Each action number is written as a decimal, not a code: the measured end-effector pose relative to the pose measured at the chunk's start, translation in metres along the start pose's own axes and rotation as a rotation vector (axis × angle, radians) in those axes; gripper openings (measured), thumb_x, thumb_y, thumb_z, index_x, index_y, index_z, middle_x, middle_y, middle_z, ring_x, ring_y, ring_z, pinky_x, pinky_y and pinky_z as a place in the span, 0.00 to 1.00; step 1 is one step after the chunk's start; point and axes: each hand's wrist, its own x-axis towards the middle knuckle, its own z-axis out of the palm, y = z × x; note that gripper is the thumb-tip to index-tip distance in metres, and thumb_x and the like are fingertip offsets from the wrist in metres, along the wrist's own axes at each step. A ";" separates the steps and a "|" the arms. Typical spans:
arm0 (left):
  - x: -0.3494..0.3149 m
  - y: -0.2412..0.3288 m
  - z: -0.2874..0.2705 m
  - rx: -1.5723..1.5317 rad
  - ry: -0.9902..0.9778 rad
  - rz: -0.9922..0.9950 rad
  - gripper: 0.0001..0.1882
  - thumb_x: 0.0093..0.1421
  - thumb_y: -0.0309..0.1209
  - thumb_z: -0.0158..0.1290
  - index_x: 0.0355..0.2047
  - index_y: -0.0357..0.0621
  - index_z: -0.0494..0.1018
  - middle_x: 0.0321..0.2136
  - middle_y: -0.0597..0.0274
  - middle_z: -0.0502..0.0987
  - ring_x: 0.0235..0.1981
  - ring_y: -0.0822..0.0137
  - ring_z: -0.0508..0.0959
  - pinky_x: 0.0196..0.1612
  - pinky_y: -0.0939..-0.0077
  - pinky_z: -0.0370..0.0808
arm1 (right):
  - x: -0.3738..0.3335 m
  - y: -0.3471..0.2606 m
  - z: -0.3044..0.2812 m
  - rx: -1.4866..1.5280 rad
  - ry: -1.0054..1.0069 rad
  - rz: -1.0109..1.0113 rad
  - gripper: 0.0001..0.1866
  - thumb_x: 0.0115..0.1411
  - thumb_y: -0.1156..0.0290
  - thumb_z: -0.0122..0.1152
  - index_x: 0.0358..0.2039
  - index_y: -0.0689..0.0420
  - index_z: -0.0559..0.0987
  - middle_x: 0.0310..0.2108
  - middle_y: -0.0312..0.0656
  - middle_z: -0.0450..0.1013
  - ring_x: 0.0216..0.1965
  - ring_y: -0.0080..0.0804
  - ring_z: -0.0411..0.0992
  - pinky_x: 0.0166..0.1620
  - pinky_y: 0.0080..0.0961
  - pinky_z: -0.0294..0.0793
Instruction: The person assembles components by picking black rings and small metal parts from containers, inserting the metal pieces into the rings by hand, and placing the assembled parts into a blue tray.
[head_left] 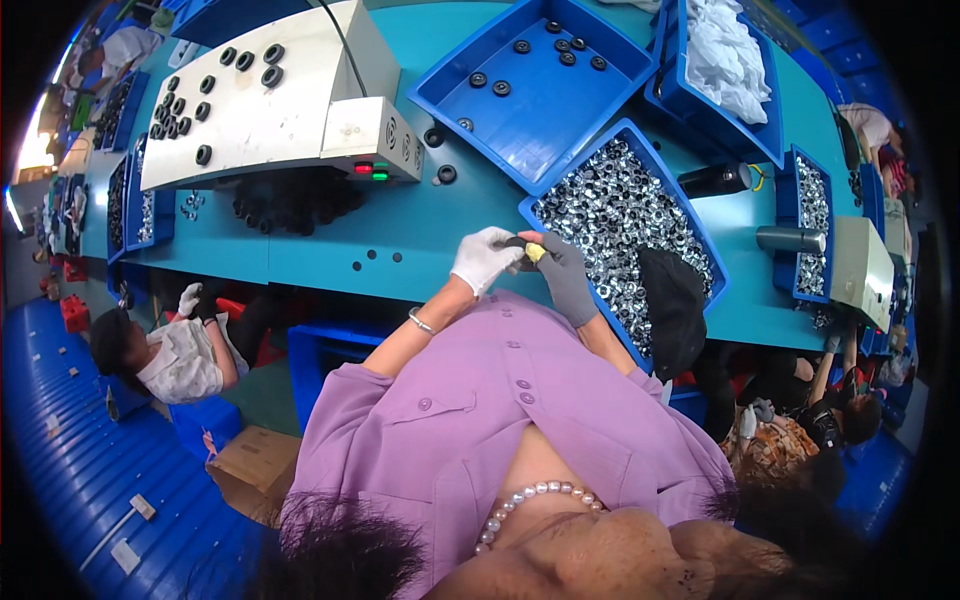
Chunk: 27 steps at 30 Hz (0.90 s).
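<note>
The white-gloved left hand [487, 262] pinches a small dark piece [515, 242] over the table's [460, 212] near edge, its long axis unclear. The grey-gloved right hand [566, 280] meets it fingertip to fingertip at a yellow bit [536, 252], its grip impossible to tell, and is nearer the blue bin [702, 232] of metal parts [612, 205] rightward.

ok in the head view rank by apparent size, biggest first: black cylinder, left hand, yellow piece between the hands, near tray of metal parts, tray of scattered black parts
1. near tray of metal parts, tray of scattered black parts: too alike to rank
2. left hand
3. black cylinder
4. yellow piece
</note>
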 end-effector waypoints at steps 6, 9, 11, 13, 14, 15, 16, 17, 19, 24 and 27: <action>0.004 0.002 -0.010 -0.032 -0.015 0.019 0.13 0.56 0.22 0.59 0.41 0.30 0.76 0.30 0.59 0.80 0.25 0.74 0.77 0.28 0.81 0.74 | 0.011 -0.004 0.004 0.169 -0.073 0.004 0.16 0.65 0.74 0.47 0.48 0.68 0.77 0.36 0.41 0.77 0.36 0.26 0.77 0.42 0.22 0.79; 0.004 0.004 -0.014 -0.100 -0.024 -0.043 0.12 0.57 0.23 0.59 0.41 0.30 0.76 0.29 0.60 0.80 0.25 0.74 0.77 0.28 0.81 0.74 | 0.015 -0.007 0.006 0.124 -0.075 0.040 0.16 0.65 0.73 0.47 0.46 0.69 0.77 0.35 0.42 0.77 0.34 0.26 0.77 0.41 0.22 0.79; 0.003 0.004 -0.017 -0.139 -0.031 -0.058 0.12 0.57 0.24 0.59 0.41 0.30 0.76 0.29 0.59 0.80 0.24 0.74 0.76 0.27 0.80 0.74 | 0.016 -0.009 0.006 0.109 -0.097 0.043 0.15 0.65 0.73 0.47 0.45 0.68 0.77 0.35 0.42 0.77 0.34 0.25 0.77 0.41 0.22 0.79; 0.000 0.004 -0.025 -0.181 -0.061 -0.019 0.12 0.58 0.25 0.59 0.41 0.30 0.76 0.27 0.59 0.79 0.23 0.73 0.76 0.26 0.80 0.74 | 0.020 -0.015 0.009 0.065 -0.130 0.032 0.14 0.63 0.73 0.48 0.43 0.67 0.77 0.34 0.42 0.77 0.33 0.24 0.77 0.40 0.21 0.78; -0.001 0.006 -0.027 -0.142 -0.060 0.002 0.12 0.58 0.25 0.59 0.40 0.31 0.76 0.27 0.59 0.79 0.23 0.73 0.76 0.26 0.80 0.74 | 0.022 -0.015 0.009 0.023 -0.151 0.036 0.14 0.64 0.74 0.48 0.45 0.68 0.76 0.36 0.41 0.77 0.33 0.24 0.77 0.41 0.22 0.77; -0.001 0.011 -0.029 -0.101 -0.061 0.023 0.12 0.58 0.25 0.59 0.40 0.31 0.76 0.27 0.60 0.78 0.23 0.74 0.76 0.26 0.80 0.74 | 0.024 -0.017 0.009 -0.017 -0.170 0.037 0.14 0.65 0.74 0.47 0.46 0.68 0.76 0.37 0.41 0.76 0.34 0.25 0.76 0.42 0.22 0.77; -0.001 0.010 -0.034 -0.103 -0.092 0.042 0.13 0.57 0.27 0.59 0.41 0.33 0.76 0.27 0.62 0.78 0.25 0.74 0.76 0.29 0.79 0.74 | 0.023 -0.021 0.012 -0.012 -0.167 0.019 0.14 0.65 0.74 0.48 0.46 0.67 0.76 0.36 0.41 0.76 0.34 0.25 0.76 0.41 0.22 0.77; -0.001 0.009 -0.040 -0.104 -0.095 0.037 0.13 0.57 0.28 0.59 0.41 0.33 0.76 0.27 0.62 0.78 0.26 0.74 0.76 0.29 0.79 0.74 | 0.026 -0.022 0.015 0.009 -0.186 0.039 0.13 0.65 0.74 0.48 0.45 0.67 0.76 0.36 0.41 0.76 0.33 0.25 0.76 0.41 0.21 0.77; -0.003 0.010 -0.044 -0.109 -0.105 -0.015 0.15 0.59 0.29 0.57 0.43 0.32 0.75 0.29 0.60 0.78 0.26 0.73 0.76 0.31 0.80 0.75 | 0.030 -0.020 0.019 0.026 -0.194 0.058 0.13 0.65 0.75 0.48 0.45 0.67 0.76 0.36 0.41 0.76 0.33 0.25 0.76 0.39 0.21 0.77; -0.016 -0.005 -0.075 -0.183 0.267 0.048 0.18 0.60 0.27 0.56 0.49 0.31 0.73 0.33 0.57 0.78 0.27 0.71 0.78 0.30 0.78 0.76 | 0.057 -0.037 0.013 -0.063 -0.035 -0.042 0.11 0.65 0.73 0.50 0.43 0.65 0.76 0.36 0.40 0.76 0.32 0.23 0.75 0.37 0.21 0.77; 0.007 -0.083 -0.159 0.368 0.778 0.274 0.14 0.58 0.26 0.57 0.45 0.37 0.76 0.32 0.58 0.80 0.29 0.70 0.79 0.31 0.76 0.78 | 0.073 -0.065 0.012 0.054 -0.002 -0.171 0.08 0.66 0.76 0.48 0.43 0.65 0.72 0.37 0.42 0.75 0.34 0.28 0.77 0.41 0.23 0.78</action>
